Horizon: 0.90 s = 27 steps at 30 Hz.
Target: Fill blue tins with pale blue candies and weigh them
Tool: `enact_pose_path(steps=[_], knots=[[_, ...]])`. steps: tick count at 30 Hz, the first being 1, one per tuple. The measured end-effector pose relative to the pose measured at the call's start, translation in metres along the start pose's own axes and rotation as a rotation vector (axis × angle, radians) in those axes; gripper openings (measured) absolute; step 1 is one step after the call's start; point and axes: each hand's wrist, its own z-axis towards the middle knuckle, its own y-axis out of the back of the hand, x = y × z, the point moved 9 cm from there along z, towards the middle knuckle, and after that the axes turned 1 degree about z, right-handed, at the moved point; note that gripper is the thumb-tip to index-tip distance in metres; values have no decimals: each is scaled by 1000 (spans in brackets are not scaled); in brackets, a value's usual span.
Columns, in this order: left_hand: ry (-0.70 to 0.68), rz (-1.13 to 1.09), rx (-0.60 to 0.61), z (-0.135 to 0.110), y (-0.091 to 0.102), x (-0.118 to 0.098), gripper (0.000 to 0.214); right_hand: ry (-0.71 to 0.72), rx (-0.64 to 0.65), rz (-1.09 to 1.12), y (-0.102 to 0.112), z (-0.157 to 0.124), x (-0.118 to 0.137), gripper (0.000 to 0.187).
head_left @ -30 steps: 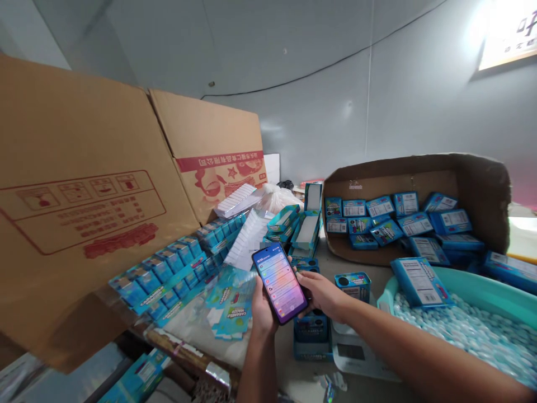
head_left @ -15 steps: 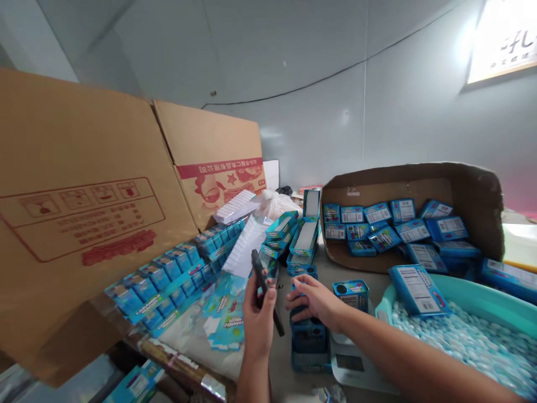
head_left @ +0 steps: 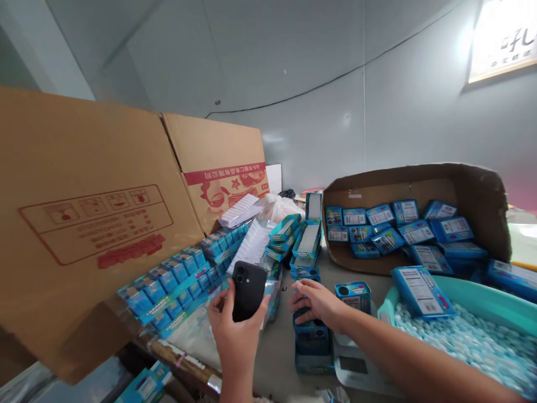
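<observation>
A black phone, rear lenses showing, is leaning slightly above the worktop; the left hand is gripping its edges, while the right hand is hovering, fingers released and bent, over blue boxes.

The phone has a smooth, matt back with glossy lenses. Left of the phone, the carton is matt cardboard; right of the phone, the basin is smooth plastic, the pieces inside shiny. Beyond the phone, the wall is faintly glossy.
</observation>
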Motion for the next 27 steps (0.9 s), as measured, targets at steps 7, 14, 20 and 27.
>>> enact_pose_path(steps=[7, 14, 20, 27], knots=[[111, -16, 20, 1, 10, 5, 88, 12, 12, -2, 0, 0, 0, 26], [853, -847, 128, -33, -20, 40, 75, 11, 47, -54, -1, 2, -3, 26], [1010, -1286, 137, -39, -28, 36, 92, 164, 154, -324, -29, -12, 13, 43], [1192, -1184, -14, -32, -6, 31, 83, 563, 281, -951, -87, -69, 68, 39]])
